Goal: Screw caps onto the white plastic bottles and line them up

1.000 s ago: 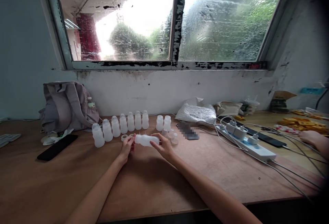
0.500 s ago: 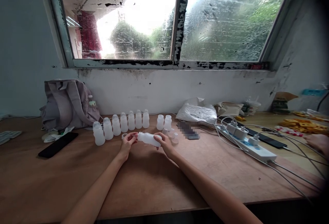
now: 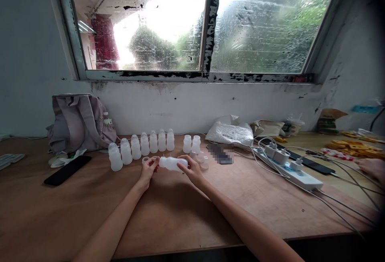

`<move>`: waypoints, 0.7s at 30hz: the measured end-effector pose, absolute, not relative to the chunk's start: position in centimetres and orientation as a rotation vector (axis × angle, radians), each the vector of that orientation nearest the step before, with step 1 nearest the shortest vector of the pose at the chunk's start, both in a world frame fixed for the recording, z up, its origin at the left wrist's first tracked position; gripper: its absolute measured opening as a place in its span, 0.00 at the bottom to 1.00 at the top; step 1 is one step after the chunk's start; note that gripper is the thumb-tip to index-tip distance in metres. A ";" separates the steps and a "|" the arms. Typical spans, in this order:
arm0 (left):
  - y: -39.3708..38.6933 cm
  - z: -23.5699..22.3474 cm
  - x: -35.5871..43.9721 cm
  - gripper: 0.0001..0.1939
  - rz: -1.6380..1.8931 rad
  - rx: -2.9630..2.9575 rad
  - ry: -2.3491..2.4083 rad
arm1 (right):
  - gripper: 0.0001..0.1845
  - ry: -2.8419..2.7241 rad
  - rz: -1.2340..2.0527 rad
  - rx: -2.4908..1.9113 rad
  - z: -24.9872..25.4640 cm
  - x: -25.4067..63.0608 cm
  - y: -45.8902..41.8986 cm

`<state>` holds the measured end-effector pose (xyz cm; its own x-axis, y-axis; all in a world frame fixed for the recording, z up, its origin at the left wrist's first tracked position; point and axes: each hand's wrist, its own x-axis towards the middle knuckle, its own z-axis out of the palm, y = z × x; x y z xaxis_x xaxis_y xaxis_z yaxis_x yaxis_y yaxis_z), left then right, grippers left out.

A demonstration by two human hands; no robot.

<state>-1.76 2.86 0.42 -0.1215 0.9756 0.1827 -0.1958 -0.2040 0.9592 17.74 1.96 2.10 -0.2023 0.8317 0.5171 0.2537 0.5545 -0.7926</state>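
Note:
A small translucent white plastic bottle [image 3: 171, 163] lies sideways in the air just above the wooden table [image 3: 180, 210]. My right hand [image 3: 191, 170] is wrapped round its body. My left hand [image 3: 148, 169] pinches at its neck end, fingers closed there; what they hold is too small to make out. Behind my hands a curved row of several capped bottles [image 3: 141, 146] stands upright, with two uncapped bottles [image 3: 191, 144] to its right. Small clear caps [image 3: 202, 159] and a ring [image 3: 146, 160] lie near my hands.
A grey bag [image 3: 80, 121] sits at the back left with a black phone [image 3: 67, 170] before it. A white plastic sack [image 3: 230, 132], a power strip [image 3: 290, 168] with cables, and another person's hand [image 3: 373, 168] are to the right. The wall and window stand behind.
The bottle tipped slightly between my hands and came back level. Both hands stayed at its two ends. The other person's hand at the right edge drew back a little.

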 end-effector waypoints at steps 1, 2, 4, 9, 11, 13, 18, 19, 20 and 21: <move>2.8 0.5 -1.8 0.19 1.528 1.138 1.006 | 0.17 -1.706 0.766 -0.922 2.0 17.7 2.1; 2.8 0.6 -1.8 0.19 1.527 1.138 0.981 | 0.18 -1.671 0.841 -0.932 1.9 17.7 2.3; 2.6 0.8 -1.7 0.19 1.497 1.143 0.905 | 0.18 -1.599 0.973 -0.941 1.7 17.7 2.7; 2.5 1.1 -1.5 0.22 1.442 1.037 0.874 | 0.19 -1.504 1.109 -0.925 1.3 17.7 3.2; 2.6 0.9 -1.5 0.22 1.446 0.992 0.947 | 0.19 -1.515 1.077 -0.932 1.2 17.7 3.2; 2.8 0.8 -1.6 0.22 1.458 0.997 0.924 | 0.19 -1.532 1.043 -0.960 1.0 17.7 3.3; 3.3 0.4 -1.8 0.19 1.492 0.947 0.902 | 0.19 -1.543 1.000 -0.982 0.7 17.7 3.5; 3.3 0.3 -1.8 0.19 1.467 0.926 0.940 | 0.18 -1.548 0.995 -0.977 0.7 17.7 3.5; 3.3 0.2 -1.8 0.19 1.441 0.917 0.959 | 0.18 -1.556 0.992 -0.975 0.7 17.8 3.6; 3.3 0.1 -1.8 0.19 1.427 0.921 0.950 | 0.18 -1.562 0.989 -0.976 0.7 17.8 3.6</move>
<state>-1.80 3.29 0.14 -0.0608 0.9980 0.0197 -0.3665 -0.0407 0.9295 17.77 3.60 0.66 -0.1705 0.9327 0.3177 0.1116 0.3386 -0.9343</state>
